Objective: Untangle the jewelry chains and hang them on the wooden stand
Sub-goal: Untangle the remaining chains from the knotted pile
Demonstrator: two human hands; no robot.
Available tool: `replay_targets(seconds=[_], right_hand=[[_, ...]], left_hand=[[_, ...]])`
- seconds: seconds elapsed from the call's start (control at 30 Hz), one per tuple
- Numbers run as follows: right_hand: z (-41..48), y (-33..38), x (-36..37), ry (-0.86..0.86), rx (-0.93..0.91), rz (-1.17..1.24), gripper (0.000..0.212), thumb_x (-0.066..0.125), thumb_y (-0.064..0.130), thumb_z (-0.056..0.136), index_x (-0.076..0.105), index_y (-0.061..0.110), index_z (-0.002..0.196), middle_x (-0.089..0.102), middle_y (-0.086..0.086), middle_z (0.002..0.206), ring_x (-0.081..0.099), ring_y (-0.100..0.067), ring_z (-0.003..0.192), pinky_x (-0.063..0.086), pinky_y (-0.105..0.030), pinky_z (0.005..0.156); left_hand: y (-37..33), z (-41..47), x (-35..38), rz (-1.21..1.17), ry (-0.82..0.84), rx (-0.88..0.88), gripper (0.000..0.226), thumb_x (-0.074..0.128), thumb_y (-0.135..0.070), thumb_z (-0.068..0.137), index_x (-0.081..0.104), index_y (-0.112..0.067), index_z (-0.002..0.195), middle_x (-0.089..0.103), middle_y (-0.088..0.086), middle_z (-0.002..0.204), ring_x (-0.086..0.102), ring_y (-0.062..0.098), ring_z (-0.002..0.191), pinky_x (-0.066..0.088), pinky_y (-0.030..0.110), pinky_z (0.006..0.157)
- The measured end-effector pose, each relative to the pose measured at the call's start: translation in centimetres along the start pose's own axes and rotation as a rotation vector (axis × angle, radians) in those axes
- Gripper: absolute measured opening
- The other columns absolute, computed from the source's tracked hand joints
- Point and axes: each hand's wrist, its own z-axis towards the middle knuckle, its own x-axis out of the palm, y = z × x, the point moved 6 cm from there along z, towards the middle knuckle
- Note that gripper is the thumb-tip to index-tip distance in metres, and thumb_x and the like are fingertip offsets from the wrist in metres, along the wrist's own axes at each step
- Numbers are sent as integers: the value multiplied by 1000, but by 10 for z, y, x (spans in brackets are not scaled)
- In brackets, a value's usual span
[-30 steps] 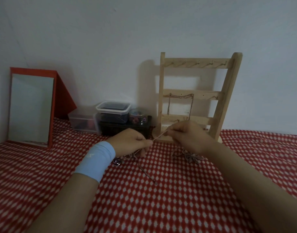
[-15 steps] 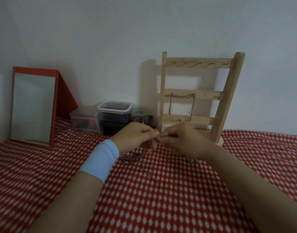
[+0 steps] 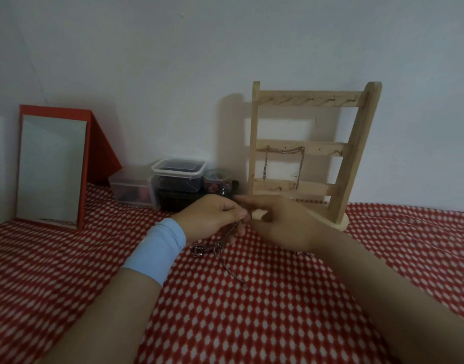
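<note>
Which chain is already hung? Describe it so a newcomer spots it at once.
Find the wooden stand by the wall. On its middle rail a chain drapes across, both ends dangling. It alone hangs; the tangle lies on the cloth.

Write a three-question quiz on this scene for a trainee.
1. True or false: a chain hangs on the stand.
2. The mirror stands: A) left of the stand, B) right of it, C) on top of it.
3. What does the left hand pinch?
Key: 1 true; 2 A; 3 a second chain, trailing onto the cloth.
</note>
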Motion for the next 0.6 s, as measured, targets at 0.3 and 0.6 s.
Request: replay_targets(seconds=[0.3, 0.6], right_hand=[[0, -30, -29, -341, 250, -16, 25, 52, 17, 105, 75, 25, 112, 72, 11, 88, 58, 7, 52, 45, -9, 53], [3, -11, 4, -37, 30, -36, 51, 60, 19, 99, 51, 38, 146, 60, 14, 139, 61, 9, 97, 51, -13, 88]], left_hand=[[18, -3, -10, 183, 71, -105, 27, 60, -31, 96, 76, -11, 89, 76, 0, 80, 69, 10, 71, 50, 23, 82], [11, -1, 5, -68, 120, -96, 28, 50, -24, 102, 72, -11, 89, 73, 4, 77, 65, 16, 67, 55, 24, 68]])
